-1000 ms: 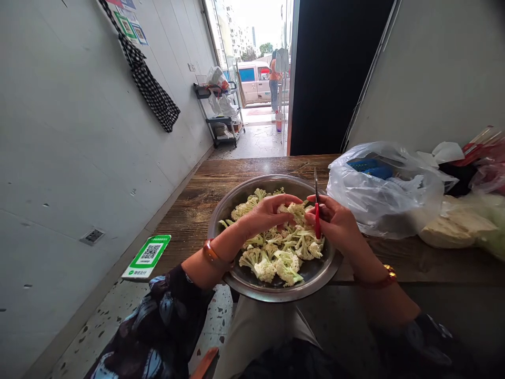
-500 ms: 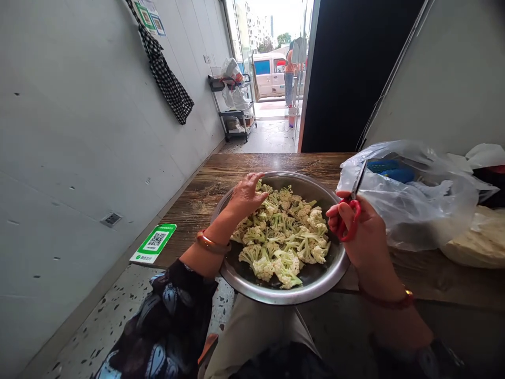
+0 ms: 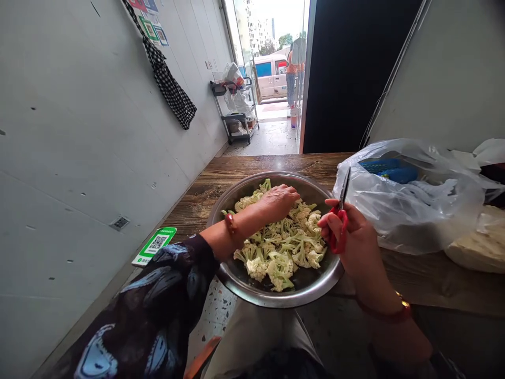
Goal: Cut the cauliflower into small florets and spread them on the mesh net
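Currently, a wooden table (image 3: 207, 183) is carrying a steel bowl (image 3: 276, 300) of separated cauliflower florets (image 3: 279, 266); whether more remains uncut isn't showing. At twelve o'clock, the left hand (image 3: 278, 201) is hovering, its fingers' hold hidden; at three, the right hand (image 3: 358, 239) is gripping red-handled scissors (image 3: 342, 213).

Daylight enters through the tall glass doorway (image 3: 271, 79) beyond the round silver metal basin (image 3: 276, 300), the white sky (image 3: 291, 18) there overexposed. A pale sheen marks the brown wooden tabletop (image 3: 272, 162) behind the basin; highlights trace the basin's near rim. Deep shade lies below and right of the basin. Wide-angle distortion slants the white panelled wall (image 3: 90, 158) left of the basin.
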`<state>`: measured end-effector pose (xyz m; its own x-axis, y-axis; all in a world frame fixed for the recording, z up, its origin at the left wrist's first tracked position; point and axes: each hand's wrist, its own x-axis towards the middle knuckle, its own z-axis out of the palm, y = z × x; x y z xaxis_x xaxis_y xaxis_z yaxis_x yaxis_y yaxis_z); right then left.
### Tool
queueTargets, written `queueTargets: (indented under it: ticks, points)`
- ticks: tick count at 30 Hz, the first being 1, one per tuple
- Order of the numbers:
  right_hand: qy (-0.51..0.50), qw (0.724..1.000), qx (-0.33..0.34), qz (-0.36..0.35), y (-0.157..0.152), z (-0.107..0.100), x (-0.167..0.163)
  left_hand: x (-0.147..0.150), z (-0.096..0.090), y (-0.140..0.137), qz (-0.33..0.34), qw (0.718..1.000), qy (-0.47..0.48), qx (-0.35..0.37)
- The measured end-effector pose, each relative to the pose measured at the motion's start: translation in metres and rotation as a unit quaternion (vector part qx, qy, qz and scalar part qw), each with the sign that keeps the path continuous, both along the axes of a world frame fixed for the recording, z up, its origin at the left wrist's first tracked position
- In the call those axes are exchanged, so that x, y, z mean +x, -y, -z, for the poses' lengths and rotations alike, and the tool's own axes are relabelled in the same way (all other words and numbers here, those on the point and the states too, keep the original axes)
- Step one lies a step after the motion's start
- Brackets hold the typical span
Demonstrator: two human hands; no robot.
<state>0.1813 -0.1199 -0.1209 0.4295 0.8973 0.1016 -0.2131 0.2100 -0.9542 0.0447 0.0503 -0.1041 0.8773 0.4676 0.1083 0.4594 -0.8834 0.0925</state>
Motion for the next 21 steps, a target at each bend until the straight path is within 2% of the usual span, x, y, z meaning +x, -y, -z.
queueTargets:
  ticks: [6,9,11,14,17,19,21]
  points:
    - [-0.012,1.0,0.0,0.01,-0.001,0.003,0.001,0.019,0.018,-0.008,-0.026,0.992,-0.094,0.077]
    - [-0.011,1.0,0.0,0.013,-0.002,0.004,0.002,0.019,0.02,-0.007,-0.047,0.988,-0.107,0.099]
    - [-0.019,1.0,0.002,0.014,-0.003,0.004,0.002,0.016,0.018,-0.009,-0.062,0.99,-0.092,0.089]
    - [-0.029,0.999,0.004,0.013,-0.004,0.003,0.002,0.01,0.009,-0.018,-0.104,0.993,-0.008,0.047]
    - [-0.032,0.999,0.002,0.005,-0.004,0.003,0.002,-0.001,-0.007,-0.027,-0.139,0.984,0.115,-0.004]
    - [-0.033,0.999,0.003,0.001,-0.003,0.003,0.002,-0.01,-0.018,-0.028,-0.15,0.968,0.188,-0.068]
    - [-0.033,0.999,0.002,0.003,-0.003,0.004,0.002,-0.019,-0.028,-0.023,-0.143,0.941,0.252,-0.174]
